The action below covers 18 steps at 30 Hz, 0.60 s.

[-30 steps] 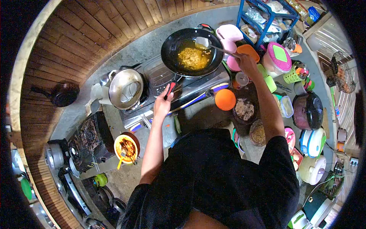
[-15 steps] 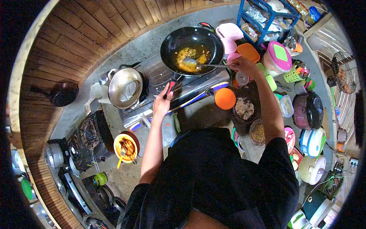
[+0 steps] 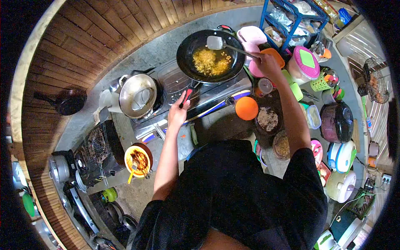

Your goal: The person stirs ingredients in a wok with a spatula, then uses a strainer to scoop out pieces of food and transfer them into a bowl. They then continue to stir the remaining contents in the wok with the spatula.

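Observation:
A black wok (image 3: 187, 60) sits on the right side of the gas stove (image 3: 204, 102), with yellowish chopped food (image 3: 210, 62) in oil at its bottom. My left hand (image 3: 179, 107) is closed around the wok's red and black handle (image 3: 187, 96). My right hand (image 3: 264, 62) grips the handle of a metal spatula (image 3: 215, 42). The spatula's flat blade is raised over the far part of the wok, apart from the food. A steel pan (image 3: 125, 102) with something round and shiny in it rests on the stove's left side.
Right of the stove are an orange bowl (image 3: 246, 108), pink containers (image 3: 252, 35) and a pink-lidded tub (image 3: 305, 62). A blue rack (image 3: 298, 21) stands at the back right. A bowl with dark sauce (image 3: 129, 157) and a charred grill (image 3: 93, 146) lie to the left.
My right hand has lifted the spatula out of the food and moved its blade toward the wok's far side. The left hand keeps its grip on the handle.

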Tool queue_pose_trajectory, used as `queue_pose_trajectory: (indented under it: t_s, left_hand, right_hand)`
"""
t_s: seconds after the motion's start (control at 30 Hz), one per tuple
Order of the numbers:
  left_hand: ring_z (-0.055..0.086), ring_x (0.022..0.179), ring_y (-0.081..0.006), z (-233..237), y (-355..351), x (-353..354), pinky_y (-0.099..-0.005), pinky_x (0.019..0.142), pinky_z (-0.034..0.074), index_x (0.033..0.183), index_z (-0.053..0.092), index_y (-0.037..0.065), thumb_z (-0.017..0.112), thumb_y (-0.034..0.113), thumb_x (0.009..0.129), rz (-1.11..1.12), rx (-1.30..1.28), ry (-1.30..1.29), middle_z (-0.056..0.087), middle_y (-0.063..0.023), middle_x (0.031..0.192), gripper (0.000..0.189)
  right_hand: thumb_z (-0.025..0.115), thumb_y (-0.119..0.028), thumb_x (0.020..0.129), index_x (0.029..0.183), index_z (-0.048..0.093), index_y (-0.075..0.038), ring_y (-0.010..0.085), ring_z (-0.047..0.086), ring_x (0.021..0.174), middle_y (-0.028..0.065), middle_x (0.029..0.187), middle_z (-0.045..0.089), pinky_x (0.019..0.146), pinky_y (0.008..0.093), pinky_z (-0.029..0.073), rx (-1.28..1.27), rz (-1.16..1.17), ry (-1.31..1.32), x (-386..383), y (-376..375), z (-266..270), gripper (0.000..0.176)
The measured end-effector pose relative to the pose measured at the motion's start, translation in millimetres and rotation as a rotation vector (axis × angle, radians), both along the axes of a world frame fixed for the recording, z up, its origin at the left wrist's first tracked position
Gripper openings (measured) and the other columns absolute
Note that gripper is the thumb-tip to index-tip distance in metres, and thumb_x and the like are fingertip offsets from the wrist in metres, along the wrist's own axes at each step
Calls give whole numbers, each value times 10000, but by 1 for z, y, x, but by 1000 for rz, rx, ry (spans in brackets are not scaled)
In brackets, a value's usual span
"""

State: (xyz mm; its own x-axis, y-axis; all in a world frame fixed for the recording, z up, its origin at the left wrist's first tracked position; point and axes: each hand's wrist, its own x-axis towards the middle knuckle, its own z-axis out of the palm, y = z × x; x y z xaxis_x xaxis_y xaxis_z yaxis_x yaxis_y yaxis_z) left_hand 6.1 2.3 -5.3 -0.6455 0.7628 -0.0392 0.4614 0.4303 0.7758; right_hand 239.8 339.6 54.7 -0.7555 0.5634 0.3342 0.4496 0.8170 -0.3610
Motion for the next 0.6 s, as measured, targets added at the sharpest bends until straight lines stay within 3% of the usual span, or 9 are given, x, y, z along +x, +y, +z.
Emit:
queue_pose_trajectory:
  t_s: [0.07,0.3,0.4,0.47,0.6]
  left_hand:
    - [661,1009,-253,2,0,0,-336,868,473,1358,500,319,594,331,916,8,-27,-9,680,-135,1107,452]
    - [672,969,-252,-1,0,-1,-343,841,481,1357,501,319,592,341,916,10,-41,2,694,-138,1053,450]
    - [675,954,-250,-1,1,-1,-348,836,482,1356,500,324,589,345,917,23,-39,-43,698,-137,1035,449]
    - [661,1010,-247,4,1,0,-335,866,473,1360,498,310,591,335,917,22,-87,-40,681,-135,1103,454]
    - [633,1083,-246,-3,0,-1,-319,903,458,1364,497,291,594,323,916,-16,25,21,646,-132,1189,459]
  right_hand:
    - [557,-195,905,1110,676,-135,399,632,723,234,798,638,608,476,495,-10,-153,-84,-1,5,-5,244]
    - [532,-233,921,1080,682,-139,399,642,730,212,812,656,616,493,508,66,-113,-152,-9,9,-24,238]
    - [532,-225,898,1045,688,-138,354,678,722,181,793,683,648,472,549,-15,-107,-169,-13,1,-32,231]
    - [537,-237,900,1051,691,-123,340,676,797,175,835,689,723,439,536,-34,46,-12,-13,0,-41,244]
    - [589,-153,868,1061,681,-42,322,671,846,193,875,681,763,381,514,-210,120,-7,-13,-21,-9,240]
